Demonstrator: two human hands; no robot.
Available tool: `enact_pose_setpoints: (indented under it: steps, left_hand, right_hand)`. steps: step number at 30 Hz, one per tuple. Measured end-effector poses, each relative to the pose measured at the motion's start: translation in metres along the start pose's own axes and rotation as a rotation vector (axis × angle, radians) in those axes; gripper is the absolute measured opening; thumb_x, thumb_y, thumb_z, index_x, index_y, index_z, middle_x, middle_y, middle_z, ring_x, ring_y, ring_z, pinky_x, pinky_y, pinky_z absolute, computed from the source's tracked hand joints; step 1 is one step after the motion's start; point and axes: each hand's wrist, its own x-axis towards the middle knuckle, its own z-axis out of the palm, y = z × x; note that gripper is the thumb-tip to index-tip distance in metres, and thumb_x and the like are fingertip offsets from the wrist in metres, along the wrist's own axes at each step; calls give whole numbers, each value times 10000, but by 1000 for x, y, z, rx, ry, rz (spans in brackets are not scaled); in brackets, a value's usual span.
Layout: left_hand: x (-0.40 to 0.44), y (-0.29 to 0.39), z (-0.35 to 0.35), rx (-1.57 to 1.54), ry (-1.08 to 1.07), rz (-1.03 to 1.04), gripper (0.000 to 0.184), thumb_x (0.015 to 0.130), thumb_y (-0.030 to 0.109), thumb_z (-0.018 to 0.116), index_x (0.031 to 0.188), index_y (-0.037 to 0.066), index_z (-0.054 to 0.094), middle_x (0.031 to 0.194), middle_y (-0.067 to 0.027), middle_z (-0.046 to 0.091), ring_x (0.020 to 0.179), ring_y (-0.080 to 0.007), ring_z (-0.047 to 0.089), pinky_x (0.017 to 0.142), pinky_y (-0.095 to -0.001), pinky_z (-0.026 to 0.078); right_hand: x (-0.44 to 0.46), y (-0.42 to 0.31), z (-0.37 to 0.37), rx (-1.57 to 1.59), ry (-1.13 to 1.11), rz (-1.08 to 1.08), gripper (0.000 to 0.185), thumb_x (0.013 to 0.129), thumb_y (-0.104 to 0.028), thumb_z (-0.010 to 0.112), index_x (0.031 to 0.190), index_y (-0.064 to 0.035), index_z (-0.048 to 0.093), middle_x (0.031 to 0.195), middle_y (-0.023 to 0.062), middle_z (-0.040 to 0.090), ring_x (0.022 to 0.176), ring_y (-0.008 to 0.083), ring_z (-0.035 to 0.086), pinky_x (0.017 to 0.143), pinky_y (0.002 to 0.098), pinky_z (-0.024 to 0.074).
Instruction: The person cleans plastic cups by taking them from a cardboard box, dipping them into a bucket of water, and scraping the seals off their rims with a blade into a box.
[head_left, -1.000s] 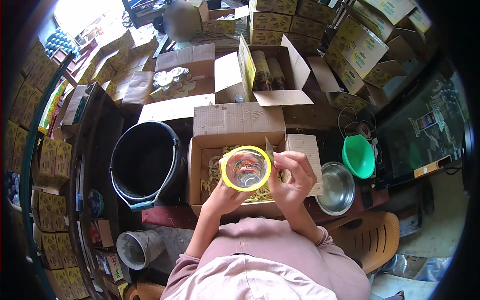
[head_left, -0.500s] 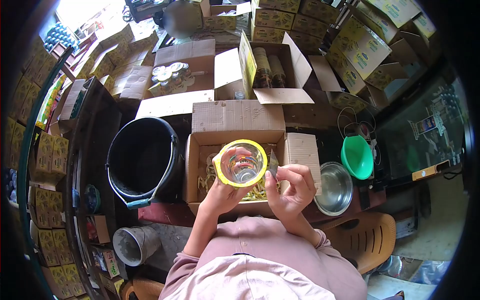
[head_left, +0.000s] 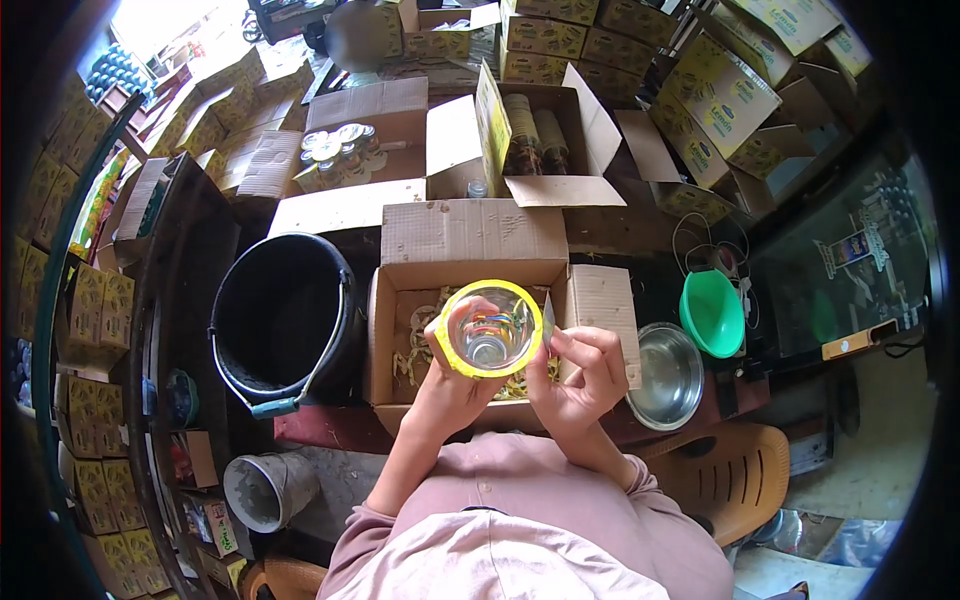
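Observation:
My left hand (head_left: 452, 398) is wrapped round a clear plastic cup (head_left: 488, 348) with a yellow rim. The cup's mouth faces up toward me, and fingers show through its wall. Pinched in my right hand (head_left: 582, 378) is a thin grey blade (head_left: 548, 318), its pointed end upward, right beside the cup's rim. Whether blade and rim touch I cannot tell. Below both hands stands an open cardboard box (head_left: 384, 340), with pale and yellow curled strips (head_left: 408, 355) lying inside.
A black bucket (head_left: 225, 300) stands left of the box. To the right are a steel bowl (head_left: 668, 375) and a green bowl (head_left: 712, 315). Farther back, open cartons hold lidded cups (head_left: 338, 148) and stacked cups (head_left: 522, 135). An orange chair (head_left: 735, 470) is at my right.
My right hand has brought the blade slightly left, closer against the cup's rim. The cup has shifted a little to the right in my left hand.

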Motion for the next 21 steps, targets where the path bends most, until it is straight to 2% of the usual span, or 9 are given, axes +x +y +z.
enact_pose_setpoints:
  steps: [2, 5, 11, 17, 21]
  left_hand:
    - [-1, -2, 0, -13, -11, -3, 705, 761, 99, 639, 1213, 14, 105, 1152, -212, 385, 1061, -308, 467, 877, -378, 397]
    - [0, 3, -4, 176, -64, 73, 711, 761, 108, 639, 1214, 9, 100, 1150, -212, 390, 1065, -320, 461, 906, -384, 369]
    - [-1, -1, -5, 186, -75, 44, 742, 761, 129, 636, 1247, -11, 94, 1178, -207, 360, 1078, -322, 452, 920, -381, 360]
    - [-4, -6, -2, -11, -60, -23, 757, 756, 130, 636, 1265, -17, 96, 1189, -204, 349, 1089, -325, 443, 927, -377, 355]
    - [-5, -6, -3, 160, -92, 57, 753, 752, 122, 635, 1267, -17, 104, 1191, -200, 348, 1090, -325, 440, 939, -375, 344]
  right_hand:
    - [0, 1, -1, 9, 4, 39, 253, 611, 42, 693, 843, -29, 622, 760, 79, 567, 629, 172, 584, 536, 243, 488]
    - [1, 7, -2, 37, -18, 45, 266, 613, 52, 690, 857, -29, 624, 765, 75, 564, 616, 156, 577, 526, 230, 483]
    - [1, 3, -3, 105, 18, 84, 225, 632, 65, 683, 827, -26, 616, 764, 69, 562, 603, 124, 565, 507, 202, 468]
    - [-3, 4, -6, 55, -29, 45, 210, 623, 52, 676, 796, -18, 580, 776, 73, 537, 618, 127, 533, 517, 209, 439]
    - [-2, 6, -4, 65, -14, 61, 219, 624, 58, 676, 811, -21, 592, 775, 72, 546, 612, 129, 545, 516, 210, 450]
